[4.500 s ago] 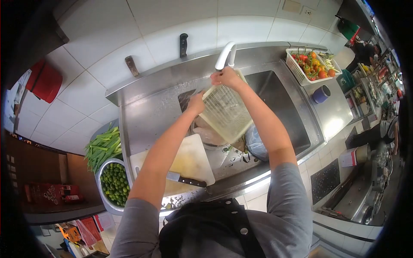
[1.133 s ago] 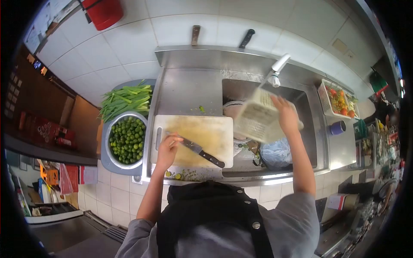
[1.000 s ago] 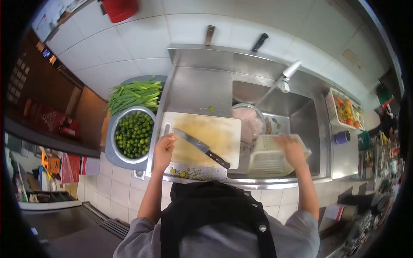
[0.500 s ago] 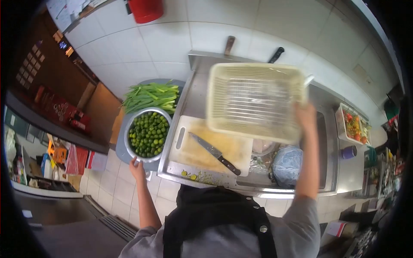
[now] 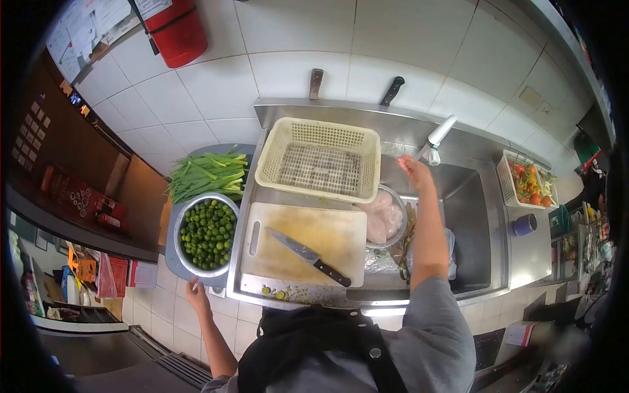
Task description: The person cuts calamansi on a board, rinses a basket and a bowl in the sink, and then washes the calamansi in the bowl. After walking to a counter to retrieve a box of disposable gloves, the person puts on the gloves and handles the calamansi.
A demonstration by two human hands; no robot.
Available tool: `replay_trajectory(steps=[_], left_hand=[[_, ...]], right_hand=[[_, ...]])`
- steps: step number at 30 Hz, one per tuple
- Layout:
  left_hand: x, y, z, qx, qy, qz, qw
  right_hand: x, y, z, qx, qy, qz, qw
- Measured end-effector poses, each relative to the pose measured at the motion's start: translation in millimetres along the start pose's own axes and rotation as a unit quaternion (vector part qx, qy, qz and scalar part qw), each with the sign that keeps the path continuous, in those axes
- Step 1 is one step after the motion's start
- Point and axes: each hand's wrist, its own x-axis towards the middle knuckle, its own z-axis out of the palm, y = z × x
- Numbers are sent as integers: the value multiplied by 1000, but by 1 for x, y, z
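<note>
My right hand (image 5: 417, 173) hovers over the sink's left edge, just below the white faucet (image 5: 438, 139), its fingers stretched out and holding nothing. To its left, the empty cream plastic basket (image 5: 267, 171) stands on the steel counter behind the cutting board (image 5: 301, 219). A knife (image 5: 304, 254) lies across that board. Partly behind my right forearm is a metal bowl of pale raw meat (image 5: 380, 219). My left hand (image 5: 196, 295) is just below the metal bowl (image 5: 178, 252) of small green limes (image 5: 208, 234), apart from its rim, with fingers loosely parted.
Green leafy stalks (image 5: 208, 175) lie behind the lime bowl. The sink basin (image 5: 468, 223) is to the right, with a vegetable basket (image 5: 524, 182) and a purple cup (image 5: 524, 224) beyond it. Two knife handles stick up behind the counter. Lime pieces (image 5: 280, 295) lie near the front edge.
The cream basket has come down onto the counter behind the board, and my right hand has let go of it. My left hand has left the lime bowl's rim. The view has shifted.
</note>
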Motion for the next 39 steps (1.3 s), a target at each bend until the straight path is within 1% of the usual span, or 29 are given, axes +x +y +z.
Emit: replay_trajectory(steps=[1,2,3,4,6,7,9,10,11,13,14,16,17,18,19,20,22,23,24,26,28,30,31,32,34,35,36,38,39], left_hand=[[-1,5,2,12,2,-10,1000],[2,4,5,12,4,-12,1000],[9,-1,6,-3,-3,-38,999],[14,-5,7,-18,-10,-64,998],[16,-2,10,-23,-17,-76,997],[19,1,12,-28,-28,-84,996],[20,5,15,-19,-36,-83,996],[19,6,16,-11,-47,-81,996],[18,6,16,-12,-38,-86,996],[13,8,15,-6,-50,-83,995],[8,16,15,-4,-51,-84,995],[6,19,15,7,-41,-94,995],[6,20,13,20,-39,-99,994],[8,13,13,4,-39,-96,995],[11,1,10,-12,-35,-95,995],[11,0,11,-20,-28,-91,995],[20,-8,14,-49,8,-88,995],[28,-12,16,-52,50,-80,994],[42,-27,14,15,69,-59,996],[72,-60,15,60,132,-48,988],[91,-75,9,81,160,-38,983],[102,-59,10,-5,114,-140,984],[109,-65,13,-33,98,-141,985],[110,-60,17,0,89,-156,984],[100,-34,25,69,84,-152,982],[99,-19,27,106,80,-129,983],[114,-57,31,150,88,-59,983],[116,-53,35,122,106,-5,987],[120,-60,37,131,118,13,984]], right_hand=[[27,7,-43,-164,-109,-139,971],[43,11,-64,-319,-213,-270,883],[22,-24,-43,-533,-35,-175,827],[-3,-62,-19,-701,145,-66,695],[4,-60,-24,-584,378,-257,671],[16,-55,-33,-583,374,-258,674],[40,-43,-49,-604,300,-242,697],[49,-35,-57,-589,229,-255,732],[58,-25,-62,-590,219,-257,734],[85,0,-84,-650,252,-282,659],[94,5,-93,-650,240,-286,662],[108,10,-117,-699,237,-243,629],[128,12,-143,-529,231,-203,791],[143,21,-156,-332,208,-144,909],[112,-2,-127,-126,164,-52,977],[83,-15,-93,15,154,-60,986],[57,-25,-89,-24,120,-3,993],[38,-27,-88,-183,106,81,974],[22,-29,-84,-337,92,157,924],[-26,-8,-47,-351,-30,192,916],[-109,-15,71,-443,-138,104,880],[-187,-19,198,-512,-102,112,846],[-211,-13,239,-570,-137,37,810],[-227,-4,272,-622,-171,-42,763],[-254,25,318,-738,-125,-108,654],[-257,31,334,-739,-115,-98,656],[-255,33,350,-737,-89,-88,665],[-253,42,365,-732,-48,-77,675],[-251,54,362,-747,-120,-168,632]])
